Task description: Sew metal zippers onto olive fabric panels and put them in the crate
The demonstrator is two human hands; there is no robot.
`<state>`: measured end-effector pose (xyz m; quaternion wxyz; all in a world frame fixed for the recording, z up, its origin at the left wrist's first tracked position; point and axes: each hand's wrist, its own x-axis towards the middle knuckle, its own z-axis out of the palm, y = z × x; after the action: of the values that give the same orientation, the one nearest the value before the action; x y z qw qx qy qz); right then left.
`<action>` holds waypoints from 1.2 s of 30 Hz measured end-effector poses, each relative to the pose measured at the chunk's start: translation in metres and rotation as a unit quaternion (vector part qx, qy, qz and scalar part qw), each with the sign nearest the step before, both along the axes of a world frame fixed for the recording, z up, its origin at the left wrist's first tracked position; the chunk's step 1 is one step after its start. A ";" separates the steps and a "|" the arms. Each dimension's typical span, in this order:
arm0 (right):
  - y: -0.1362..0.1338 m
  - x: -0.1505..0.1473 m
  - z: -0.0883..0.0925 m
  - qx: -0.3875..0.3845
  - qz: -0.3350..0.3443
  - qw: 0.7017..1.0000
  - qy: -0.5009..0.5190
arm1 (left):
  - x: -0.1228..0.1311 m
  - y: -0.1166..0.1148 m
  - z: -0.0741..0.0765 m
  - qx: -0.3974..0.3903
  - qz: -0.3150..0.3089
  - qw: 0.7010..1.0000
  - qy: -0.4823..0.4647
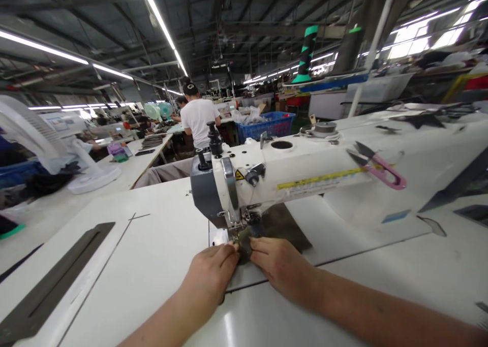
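Note:
A white sewing machine (244,169) stands over the table, its presser foot (235,235) down near the fabric. Under it lies a dark olive piece of fabric (285,227), which runs back beneath the machine's arm. My left hand (213,268) has its fingers pressed together on the fabric's near edge, just left of the presser foot. On the other side, my right hand (284,263) grips the same fabric between bent fingers and thumb, close to the needle area. The fingertips partly hide the edge of the fabric.
At the left lies a stack of long olive fabric strips (57,281). Pink-handled thread snips (381,169) rest on the machine's arm. A white fan (91,174) stands on the adjoining table. Beyond are a blue basket (267,128) and a person in a white shirt (200,118).

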<state>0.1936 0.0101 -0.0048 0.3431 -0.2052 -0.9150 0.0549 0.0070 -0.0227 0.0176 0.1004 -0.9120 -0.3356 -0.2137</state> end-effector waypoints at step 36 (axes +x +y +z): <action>0.010 -0.009 0.000 -0.018 -0.076 0.997 0.000 | -0.002 0.016 -0.013 0.079 0.081 0.994 0.010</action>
<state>0.1847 0.0204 -0.0045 0.3422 -0.2807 -0.8956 0.0451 0.0049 -0.0070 0.0050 0.1921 -0.8730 -0.3896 -0.2215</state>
